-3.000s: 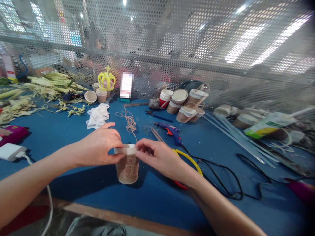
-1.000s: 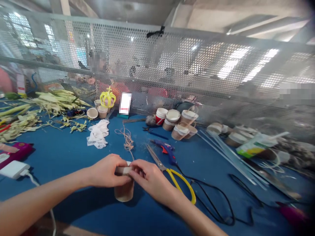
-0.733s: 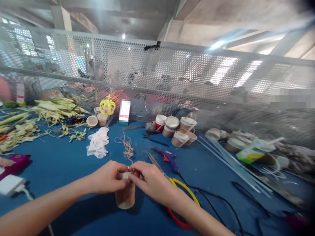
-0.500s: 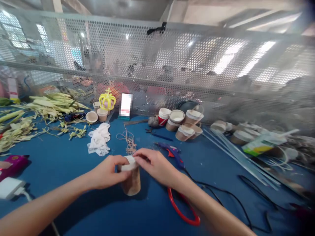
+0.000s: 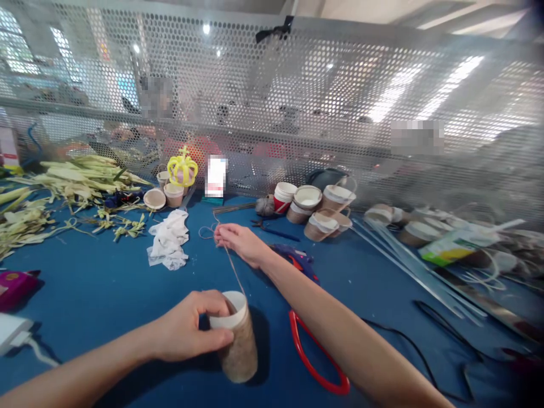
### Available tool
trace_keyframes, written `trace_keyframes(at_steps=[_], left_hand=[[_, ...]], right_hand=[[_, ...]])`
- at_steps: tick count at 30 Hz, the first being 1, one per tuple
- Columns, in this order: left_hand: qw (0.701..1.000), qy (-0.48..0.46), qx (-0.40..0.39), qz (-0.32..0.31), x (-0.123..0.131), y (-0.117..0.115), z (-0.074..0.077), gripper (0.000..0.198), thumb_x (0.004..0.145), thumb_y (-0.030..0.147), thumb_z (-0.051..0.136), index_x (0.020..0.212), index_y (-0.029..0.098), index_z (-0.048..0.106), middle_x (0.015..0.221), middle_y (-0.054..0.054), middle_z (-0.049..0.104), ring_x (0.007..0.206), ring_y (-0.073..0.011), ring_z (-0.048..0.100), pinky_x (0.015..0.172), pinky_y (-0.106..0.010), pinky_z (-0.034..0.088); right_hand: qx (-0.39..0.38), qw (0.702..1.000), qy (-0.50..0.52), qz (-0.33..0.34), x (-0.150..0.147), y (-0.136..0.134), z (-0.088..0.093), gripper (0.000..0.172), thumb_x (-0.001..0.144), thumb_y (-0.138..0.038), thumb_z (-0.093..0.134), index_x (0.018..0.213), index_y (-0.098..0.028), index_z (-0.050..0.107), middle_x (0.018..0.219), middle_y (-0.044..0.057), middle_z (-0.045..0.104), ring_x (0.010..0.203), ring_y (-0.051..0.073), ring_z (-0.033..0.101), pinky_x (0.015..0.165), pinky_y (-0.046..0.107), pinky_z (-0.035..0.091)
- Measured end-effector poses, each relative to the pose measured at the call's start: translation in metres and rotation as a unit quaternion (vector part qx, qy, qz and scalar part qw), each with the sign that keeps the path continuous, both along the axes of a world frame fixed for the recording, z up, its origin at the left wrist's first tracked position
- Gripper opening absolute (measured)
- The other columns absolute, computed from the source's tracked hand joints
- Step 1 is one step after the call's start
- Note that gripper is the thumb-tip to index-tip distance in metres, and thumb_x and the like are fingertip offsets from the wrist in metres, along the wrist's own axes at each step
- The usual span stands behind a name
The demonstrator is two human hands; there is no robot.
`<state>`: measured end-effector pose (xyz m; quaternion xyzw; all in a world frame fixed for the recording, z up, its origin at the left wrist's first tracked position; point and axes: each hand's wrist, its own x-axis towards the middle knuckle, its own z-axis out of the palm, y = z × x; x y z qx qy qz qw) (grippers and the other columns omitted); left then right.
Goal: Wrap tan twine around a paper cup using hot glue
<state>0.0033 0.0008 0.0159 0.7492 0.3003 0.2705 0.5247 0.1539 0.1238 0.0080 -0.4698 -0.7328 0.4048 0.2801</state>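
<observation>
A paper cup wrapped in brown twine, white inside, is tilted a little above or on the blue table. My left hand grips its rim, fingers inside and thumb outside. From the rim a strand of twine runs up and away to my right hand, whose fingers are pinched closed on it. Loose loops of twine lie just beyond those fingertips. Partly behind my right forearm sits a blue glue gun. Red-handled scissors or a similar tool lie under that forearm.
Crumpled white tissue lies left of centre. Several wrapped cups stand at the back right, with clear glue sticks nearby. Dried husks are piled at left. A phone leans before the perforated metal screen.
My right hand has moved from the cup's rim forward to the loose twine, and a strand is now stretched between them. The left hand and cup sit lower in view.
</observation>
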Motion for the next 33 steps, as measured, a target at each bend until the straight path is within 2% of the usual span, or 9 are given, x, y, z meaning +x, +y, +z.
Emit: trace_keyframes(at_steps=[5, 8, 13, 18, 22, 26, 29, 31, 33], left_hand=[[1.000, -0.014, 0.009, -0.026, 0.000, -0.003, -0.001, 0.015, 0.073, 0.020, 0.056, 0.060, 0.013, 0.052, 0.075, -0.005, 0.060, 0.078, -0.0166, 0.054, 0.076, -0.027, 0.041], [1.000, -0.016, -0.003, -0.022, -0.001, -0.003, -0.004, 0.016, 0.075, 0.024, 0.055, 0.063, 0.013, 0.054, 0.078, -0.006, 0.060, 0.078, -0.0169, 0.053, 0.076, -0.027, 0.040], [0.994, -0.015, -0.096, 0.051, -0.001, 0.002, -0.011, 0.022, 0.072, 0.033, 0.057, 0.065, 0.012, 0.054, 0.073, -0.003, 0.056, 0.070, -0.0143, 0.049, 0.068, -0.025, 0.039], [0.983, -0.015, -0.133, 0.123, -0.001, 0.008, -0.016, 0.029, 0.071, 0.040, 0.057, 0.061, 0.014, 0.050, 0.058, 0.003, 0.047, 0.059, -0.0110, 0.042, 0.058, -0.022, 0.034], [0.975, -0.025, -0.135, 0.175, -0.003, 0.010, -0.018, 0.028, 0.072, 0.041, 0.056, 0.065, 0.014, 0.052, 0.060, 0.002, 0.050, 0.060, -0.0121, 0.045, 0.060, -0.023, 0.036], [0.970, -0.027, -0.112, 0.212, -0.005, 0.012, -0.025, 0.026, 0.075, 0.039, 0.055, 0.071, 0.014, 0.055, 0.066, 0.000, 0.055, 0.064, -0.0134, 0.048, 0.064, -0.025, 0.039], [0.975, -0.027, -0.081, 0.207, -0.004, 0.012, -0.027, 0.023, 0.077, 0.036, 0.054, 0.074, 0.013, 0.058, 0.070, -0.002, 0.057, 0.068, -0.0143, 0.050, 0.068, -0.027, 0.040], [0.978, -0.007, -0.057, 0.203, -0.003, 0.013, -0.026, 0.021, 0.076, 0.034, 0.055, 0.072, 0.013, 0.058, 0.072, -0.002, 0.059, 0.071, -0.0151, 0.051, 0.070, -0.027, 0.040], [0.979, 0.028, -0.034, 0.200, -0.003, 0.014, -0.023, 0.021, 0.076, 0.033, 0.054, 0.068, 0.014, 0.058, 0.071, -0.002, 0.060, 0.071, -0.0153, 0.051, 0.069, -0.027, 0.040]], right_hand=[[0.082, 0.994, -0.034, -0.061, -0.009, 0.056, 0.021, 0.030, 0.086, -0.029, 0.051, 0.113, -0.015, 0.052, 0.113, 0.008, 0.055, 0.094, 0.021, 0.057, 0.077, 0.041, 0.048], [0.099, 0.990, -0.089, -0.036, -0.012, 0.071, 0.036, 0.030, 0.087, -0.029, 0.051, 0.113, -0.015, 0.052, 0.113, 0.008, 0.055, 0.094, 0.021, 0.057, 0.077, 0.041, 0.048], [0.085, 0.970, -0.223, 0.050, -0.004, 0.056, 0.058, 0.025, 0.087, -0.029, 0.051, 0.108, -0.016, 0.055, 0.108, 0.006, 0.057, 0.089, 0.019, 0.059, 0.074, 0.037, 0.049], [0.137, 0.947, -0.291, -0.028, 0.052, 0.012, 0.077, 0.019, 0.087, -0.023, 0.045, 0.080, -0.016, 0.062, 0.069, 0.003, 0.064, 0.069, 0.016, 0.061, 0.068, 0.028, 0.045], [0.137, 0.914, -0.355, -0.141, 0.107, -0.028, 0.051, 0.007, 0.076, -0.018, 0.056, 0.069, -0.019, 0.058, 0.064, 0.004, 0.060, 0.064, 0.020, 0.059, 0.059, 0.031, 0.043], [0.080, 0.880, -0.409, -0.227, 0.138, -0.047, 0.009, 0.015, 0.069, -0.019, 0.065, 0.060, -0.020, 0.053, 0.056, 0.002, 0.053, 0.059, 0.022, 0.059, 0.054, 0.033, 0.043], [0.038, 0.866, -0.425, -0.262, 0.145, -0.050, -0.008, 0.010, 0.080, -0.025, 0.057, 0.074, -0.017, 0.058, 0.069, 0.005, 0.058, 0.069, 0.020, 0.060, 0.061, 0.033, 0.046], [0.004, 0.864, -0.425, -0.272, 0.148, -0.049, -0.011, 0.016, 0.086, -0.029, 0.051, 0.091, -0.015, 0.058, 0.086, 0.005, 0.061, 0.074, 0.016, 0.059, 0.066, 0.032, 0.048], [-0.021, 0.867, -0.415, -0.273, 0.150, -0.047, -0.011, 0.018, 0.086, -0.030, 0.052, 0.093, -0.015, 0.059, 0.090, 0.004, 0.062, 0.075, 0.014, 0.059, 0.067, 0.032, 0.049]])
